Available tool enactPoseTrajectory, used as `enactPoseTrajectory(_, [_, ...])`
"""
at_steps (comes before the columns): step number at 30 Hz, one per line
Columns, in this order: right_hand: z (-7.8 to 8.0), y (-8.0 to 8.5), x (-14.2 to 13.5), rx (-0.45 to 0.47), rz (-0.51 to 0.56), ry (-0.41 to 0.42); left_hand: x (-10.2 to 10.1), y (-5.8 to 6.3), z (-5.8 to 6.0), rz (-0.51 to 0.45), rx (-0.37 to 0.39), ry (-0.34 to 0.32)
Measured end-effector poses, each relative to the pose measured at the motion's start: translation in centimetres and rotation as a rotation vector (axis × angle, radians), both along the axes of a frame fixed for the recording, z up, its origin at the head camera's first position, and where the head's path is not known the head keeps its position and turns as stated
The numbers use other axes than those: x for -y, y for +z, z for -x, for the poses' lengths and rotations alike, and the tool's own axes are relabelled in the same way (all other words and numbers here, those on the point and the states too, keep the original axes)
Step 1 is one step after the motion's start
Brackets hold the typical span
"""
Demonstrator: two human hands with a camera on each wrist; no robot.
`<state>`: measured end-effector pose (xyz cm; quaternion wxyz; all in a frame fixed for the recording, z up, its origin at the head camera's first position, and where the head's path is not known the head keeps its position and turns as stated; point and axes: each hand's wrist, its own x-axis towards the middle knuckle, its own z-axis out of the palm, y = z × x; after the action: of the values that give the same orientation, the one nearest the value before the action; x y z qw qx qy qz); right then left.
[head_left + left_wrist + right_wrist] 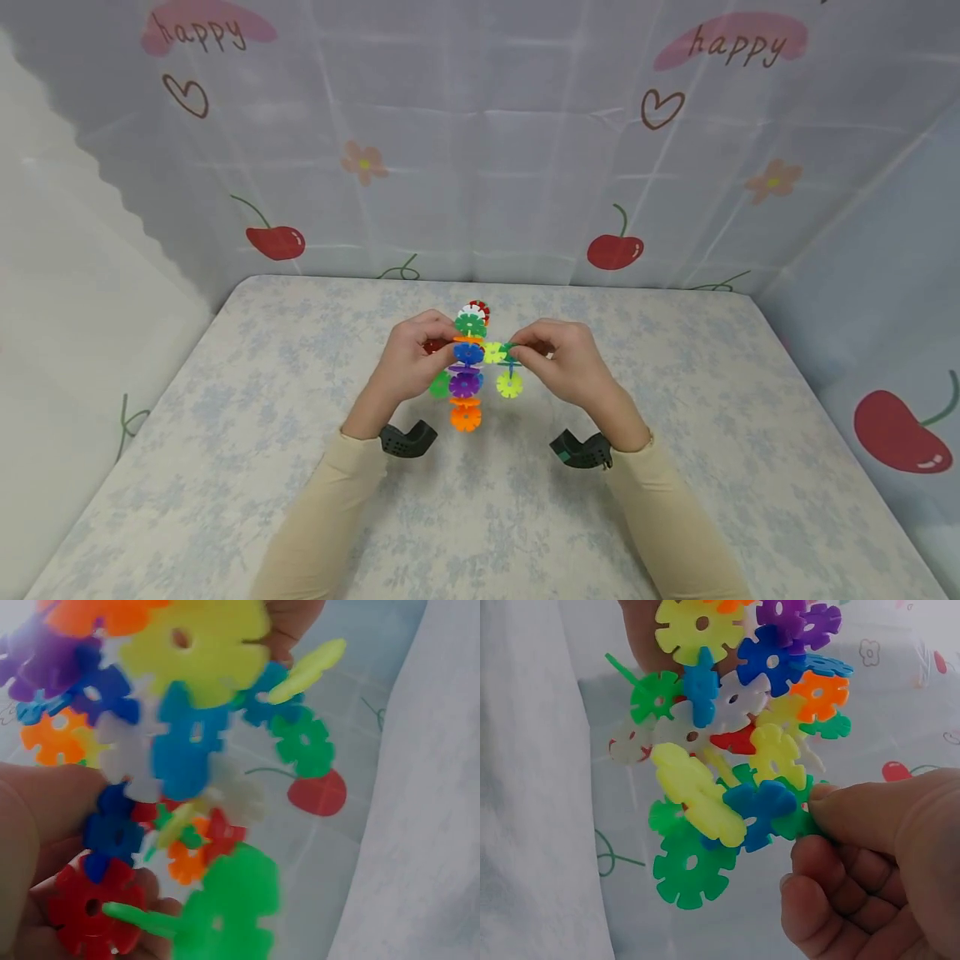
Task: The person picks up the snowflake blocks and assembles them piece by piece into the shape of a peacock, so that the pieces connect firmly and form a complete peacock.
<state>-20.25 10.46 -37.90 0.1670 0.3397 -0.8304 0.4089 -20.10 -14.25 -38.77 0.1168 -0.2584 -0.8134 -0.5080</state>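
Observation:
A figure built from interlocking notched plastic discs [465, 384] in many colours is held up between both hands over the table. On its left side, my left hand [412, 357] grips it by a red disc [82, 911] and a dark blue disc [112, 834]. My right hand [566, 360] pinches a green disc [799, 816] on a short side branch, between thumb and index finger. Blue, yellow and green discs are joined next to that one; a yellow disc [509, 385] hangs lowest there. An orange disc [466, 418] forms the figure's near end, while green, white and red discs top the far end.
A table [225, 500] under a pale blue-flowered cloth lies below the hands. Behind it hangs a white curtain [480, 200] printed with cherries, hearts and flowers. Each wrist wears a black camera mount [408, 439].

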Motion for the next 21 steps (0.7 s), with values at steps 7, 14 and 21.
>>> enactPoseTrajectory(7, [0.0,-0.1,0.1,-0.055,0.05,0.011,-0.5,-0.3,-0.1,-0.056,-0.068,0.015])
enactPoseTrajectory(14, [0.1,-0.3,0.1,-0.058,0.041,0.005,-0.6,-0.5,0.0,-0.06,-0.063,0.004])
enactPoseTrajectory(21, [0.6,-0.7,-0.1,0.069,-0.084,-0.034,-1.0,-2.2,0.9,-0.007,-0.054,0.011])
